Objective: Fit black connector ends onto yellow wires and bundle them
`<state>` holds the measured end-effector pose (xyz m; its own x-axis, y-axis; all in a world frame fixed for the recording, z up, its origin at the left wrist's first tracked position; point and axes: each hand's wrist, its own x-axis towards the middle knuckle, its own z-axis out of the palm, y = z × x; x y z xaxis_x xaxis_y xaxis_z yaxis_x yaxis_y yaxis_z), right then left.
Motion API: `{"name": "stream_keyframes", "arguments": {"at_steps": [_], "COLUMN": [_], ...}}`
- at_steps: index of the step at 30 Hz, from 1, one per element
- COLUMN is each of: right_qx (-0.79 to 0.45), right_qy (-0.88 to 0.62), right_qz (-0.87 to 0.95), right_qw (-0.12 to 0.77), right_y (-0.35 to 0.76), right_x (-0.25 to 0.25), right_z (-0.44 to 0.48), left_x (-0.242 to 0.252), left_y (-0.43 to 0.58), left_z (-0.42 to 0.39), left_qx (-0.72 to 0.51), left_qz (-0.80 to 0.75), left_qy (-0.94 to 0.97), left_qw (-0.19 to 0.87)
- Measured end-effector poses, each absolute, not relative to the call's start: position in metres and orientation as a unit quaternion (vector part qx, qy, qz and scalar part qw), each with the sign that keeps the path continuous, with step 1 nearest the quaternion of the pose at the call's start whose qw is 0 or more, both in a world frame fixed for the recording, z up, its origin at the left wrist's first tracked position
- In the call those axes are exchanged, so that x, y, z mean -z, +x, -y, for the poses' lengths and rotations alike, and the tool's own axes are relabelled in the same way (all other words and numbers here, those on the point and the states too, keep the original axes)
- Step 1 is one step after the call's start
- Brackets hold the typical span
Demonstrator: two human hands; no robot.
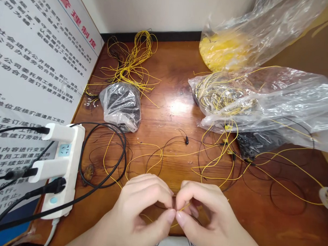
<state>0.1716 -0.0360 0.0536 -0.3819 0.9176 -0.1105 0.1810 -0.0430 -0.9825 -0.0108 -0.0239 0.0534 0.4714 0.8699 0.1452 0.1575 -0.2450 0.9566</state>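
My left hand and my right hand meet at the near edge of the wooden table, thumbs and index fingertips almost touching. A thin yellow wire is pinched in the right fingertips. The left hand is pinched too, but what lies between its fingertips is too small to make out. Just beyond the hands, loose yellow wires and thin dark wires cross the table. A small black connector lies among them, and another black connector sits farther right on a yellow wire.
A white power strip with plugged-in chargers and a coiled black cable is at left. Behind stand a bag of black parts and a yellow wire bundle. Clear plastic bags with wires and yellow pieces fill the right.
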Motion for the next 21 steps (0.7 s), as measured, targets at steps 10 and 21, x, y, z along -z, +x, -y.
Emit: {"name": "stream_keyframes", "arguments": {"at_steps": [10,21], "right_qx": [-0.56,-0.523], "right_qy": [-0.474,-0.482], "right_qz": [0.579,0.598], "right_qw": [0.356,0.37], "right_y": [0.1725,0.1716], "right_x": [-0.0517,-0.0504], "right_z": [0.03,0.0338], "left_x": [-0.0469,-0.0448], "left_y": [-0.0123,-0.0119], "left_z": [0.0198,0.0218], "left_qx": [-0.358,-0.342], "left_qz": [-0.409,-0.435], "left_qy": [0.679,0.614], "left_qw": [0.494,0.563]}}
